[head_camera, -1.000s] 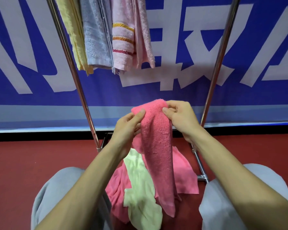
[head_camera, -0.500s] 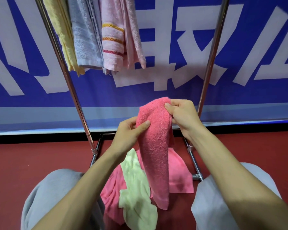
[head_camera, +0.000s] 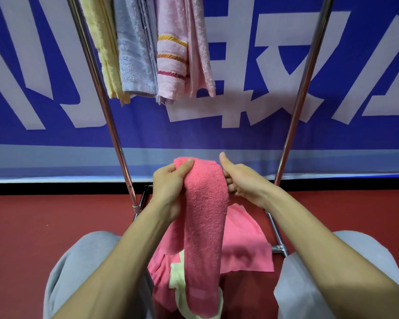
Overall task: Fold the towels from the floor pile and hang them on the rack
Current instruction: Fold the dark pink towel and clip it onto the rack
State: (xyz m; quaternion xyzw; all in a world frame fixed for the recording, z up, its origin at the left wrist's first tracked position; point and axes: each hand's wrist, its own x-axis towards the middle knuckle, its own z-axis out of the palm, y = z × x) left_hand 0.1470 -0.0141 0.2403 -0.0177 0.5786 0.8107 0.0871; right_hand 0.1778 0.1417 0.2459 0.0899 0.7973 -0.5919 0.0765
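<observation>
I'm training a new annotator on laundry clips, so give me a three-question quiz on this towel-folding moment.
1. Fill in: the leftmost towel hanging on the rack is ____.
2. Whose thumb presses the front of the raised pink towel: A, the left hand, or B, the right hand?
3. True or false: the floor pile is all gone.
Key: 1 yellow; 2 A; 3 false.
</observation>
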